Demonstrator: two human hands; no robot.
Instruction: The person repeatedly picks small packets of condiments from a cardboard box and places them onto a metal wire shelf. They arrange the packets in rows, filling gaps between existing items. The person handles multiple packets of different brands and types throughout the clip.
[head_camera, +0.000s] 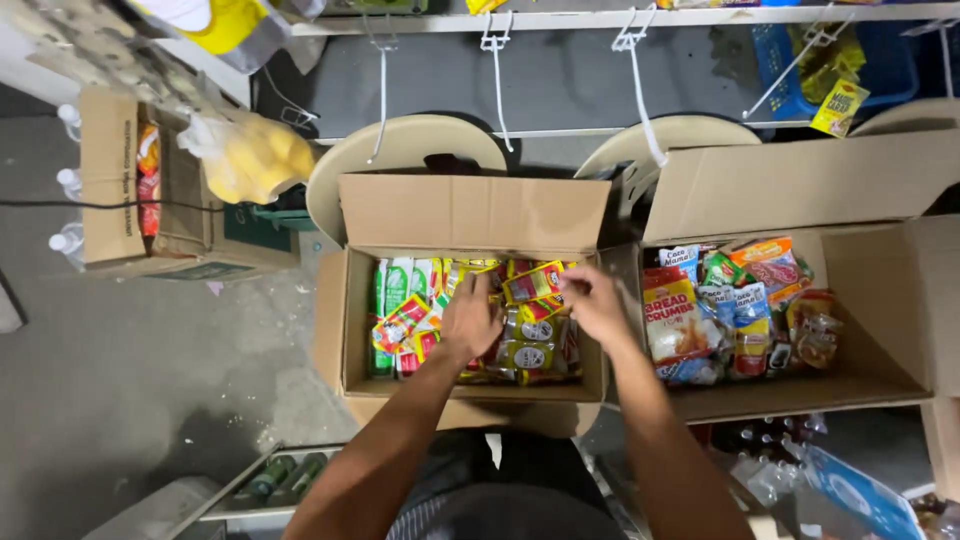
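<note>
An open cardboard box (470, 215) stands in front of me, filled with small sachets in green, red and yellow. My left hand (470, 318) rests inside it, fingers curled over the sachets in the middle. My right hand (592, 300) is at the box's right side and pinches a strip of red-and-yellow sachets (533, 284) that lies across the top of the pile. Both forearms reach in from below.
A second open box (880, 300) with mixed packets stands to the right. Another carton (110, 180) and a yellow plastic bag (255, 155) are at the left. Two pale plastic chairs (400, 150) stand behind, under a wire shelf with hooks. Bottles lie on the grey floor below.
</note>
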